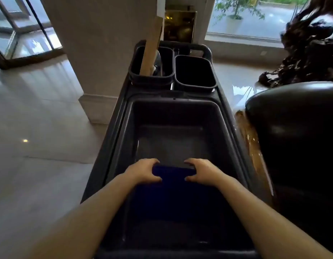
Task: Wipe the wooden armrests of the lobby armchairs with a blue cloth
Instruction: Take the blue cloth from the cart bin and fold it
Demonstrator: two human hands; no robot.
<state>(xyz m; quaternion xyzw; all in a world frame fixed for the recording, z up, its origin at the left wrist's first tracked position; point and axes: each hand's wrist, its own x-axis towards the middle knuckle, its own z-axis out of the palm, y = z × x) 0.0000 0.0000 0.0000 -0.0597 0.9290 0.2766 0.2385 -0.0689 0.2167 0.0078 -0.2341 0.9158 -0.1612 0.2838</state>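
Note:
A blue cloth [173, 182] is stretched flat between my two hands over the large dark tub [173, 113] of a cleaning cart. My left hand [143, 171] grips the cloth's left top corner. My right hand [203, 171] grips its right top corner. The cloth hangs down toward me, and its lower part is dark and hard to make out. A dark leather armchair [296, 146] stands at the right, with its wooden armrest [249, 139] right beside the cart.
Two smaller black bins [194, 73] sit at the cart's far end, the left one holding a wooden handle [150, 51]. A pale pillar [98, 53] rises left of the cart. Glossy tiled floor [40, 128] spreads to the left. A dark carved sculpture [309, 49] stands at the far right.

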